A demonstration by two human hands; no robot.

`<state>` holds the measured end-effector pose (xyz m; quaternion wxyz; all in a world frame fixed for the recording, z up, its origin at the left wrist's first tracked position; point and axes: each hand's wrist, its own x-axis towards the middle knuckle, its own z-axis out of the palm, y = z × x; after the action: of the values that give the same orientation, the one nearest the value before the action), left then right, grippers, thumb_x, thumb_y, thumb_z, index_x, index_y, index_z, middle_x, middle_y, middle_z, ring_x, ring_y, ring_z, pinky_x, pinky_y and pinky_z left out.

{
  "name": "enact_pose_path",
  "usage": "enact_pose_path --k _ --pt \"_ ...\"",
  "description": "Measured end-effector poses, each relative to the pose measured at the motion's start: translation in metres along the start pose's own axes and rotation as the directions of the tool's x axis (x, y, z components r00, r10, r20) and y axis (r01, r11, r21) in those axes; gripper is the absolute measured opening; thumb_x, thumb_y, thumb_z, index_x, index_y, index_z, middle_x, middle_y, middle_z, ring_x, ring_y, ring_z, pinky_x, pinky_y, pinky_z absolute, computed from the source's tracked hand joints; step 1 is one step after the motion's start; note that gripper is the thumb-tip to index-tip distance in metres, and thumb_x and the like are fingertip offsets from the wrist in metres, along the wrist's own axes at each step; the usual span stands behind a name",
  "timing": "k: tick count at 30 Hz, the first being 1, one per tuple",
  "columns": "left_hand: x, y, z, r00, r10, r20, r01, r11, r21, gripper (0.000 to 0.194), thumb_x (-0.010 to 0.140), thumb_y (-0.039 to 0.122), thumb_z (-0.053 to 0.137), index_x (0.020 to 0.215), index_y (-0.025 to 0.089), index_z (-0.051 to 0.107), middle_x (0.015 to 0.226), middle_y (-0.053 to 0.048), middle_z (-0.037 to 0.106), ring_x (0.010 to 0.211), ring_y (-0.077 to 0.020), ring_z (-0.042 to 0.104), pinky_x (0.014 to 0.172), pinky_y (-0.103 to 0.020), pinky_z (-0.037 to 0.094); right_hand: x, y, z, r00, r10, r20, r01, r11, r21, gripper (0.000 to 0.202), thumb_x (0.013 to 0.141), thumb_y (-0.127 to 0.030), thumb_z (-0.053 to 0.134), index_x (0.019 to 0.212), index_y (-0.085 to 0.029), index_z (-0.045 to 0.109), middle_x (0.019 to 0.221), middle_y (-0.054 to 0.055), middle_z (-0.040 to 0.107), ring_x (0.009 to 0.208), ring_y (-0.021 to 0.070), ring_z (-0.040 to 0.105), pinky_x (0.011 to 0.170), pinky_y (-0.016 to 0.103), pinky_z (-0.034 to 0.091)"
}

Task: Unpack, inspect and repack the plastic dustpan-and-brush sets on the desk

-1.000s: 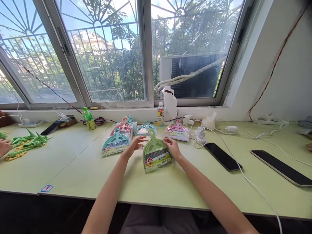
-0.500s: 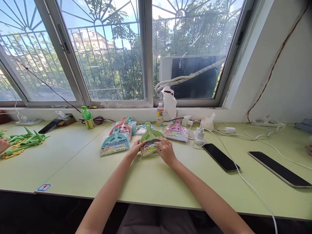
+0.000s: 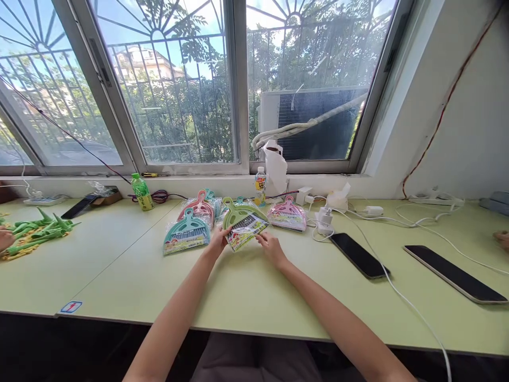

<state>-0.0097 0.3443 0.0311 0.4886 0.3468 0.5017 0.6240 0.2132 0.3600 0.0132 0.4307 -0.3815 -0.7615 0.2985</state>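
Currently your left hand (image 3: pixel 218 240) holds the wrapped green dustpan set (image 3: pixel 237 214), tilted over the pale-green desk (image 3: pixel 246 297); your right hand (image 3: pixel 272 250) meets its near right edge, grip unclear. It isn't laid down, while a wrapped teal set (image 3: pixel 186 233) lies left and a pink set (image 3: pixel 288 215) right. Windows (image 3: pixel 237 90) line the far side.

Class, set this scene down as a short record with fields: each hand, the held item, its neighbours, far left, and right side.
Left hand: grips the green dustpan by its left edge
Right hand: at its lower right corner; grip unclear
Held item: tilted, wrapped in clear plastic
Neighbours: teal dustpan left, pink dustpan right
Far left: another person's hand beside green-and-yellow items
Right side: phone, white cable
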Motion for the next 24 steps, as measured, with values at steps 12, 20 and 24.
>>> enact_pose_path --k 12,20,24 --pt "-0.018 0.007 0.005 0.945 -0.078 0.319 0.061 0.996 0.063 0.053 0.085 0.043 0.065 0.130 0.019 0.052 0.110 -0.010 0.070 0.096 -0.0210 0.069 0.081 -0.033 0.058 0.012 0.009 -0.004 0.883 0.469 -0.032 -0.307 0.627 0.716 0.050 0.061 -0.042 0.082 0.089 -0.025 0.045 0.078 0.000 0.069 0.071 0.0206 0.072 0.071 0.034 0.056" --pt "-0.018 0.008 0.007 0.887 -0.151 0.436 0.056 0.973 0.224 0.072 0.091 0.074 0.026 0.127 0.021 0.059 0.100 -0.012 0.072 0.100 -0.0247 0.068 0.089 -0.043 0.055 0.010 0.011 -0.003 0.858 0.514 -0.002 -0.292 0.491 0.821 0.059 0.056 -0.026 0.087 0.097 -0.026 0.045 0.077 -0.003 0.070 0.066 0.0171 0.071 0.070 0.036 0.063" --pt "-0.008 0.005 0.012 0.989 -0.115 0.096 0.097 0.979 0.179 0.061 0.095 0.065 0.032 0.103 0.015 0.065 0.079 -0.010 0.070 0.070 -0.0190 0.068 0.073 -0.037 0.059 0.012 0.009 -0.011 0.831 0.556 -0.012 -0.321 0.497 0.806 0.054 0.057 -0.019 0.086 0.091 -0.026 0.045 0.072 -0.003 0.069 0.063 0.0166 0.069 0.063 0.033 0.063"
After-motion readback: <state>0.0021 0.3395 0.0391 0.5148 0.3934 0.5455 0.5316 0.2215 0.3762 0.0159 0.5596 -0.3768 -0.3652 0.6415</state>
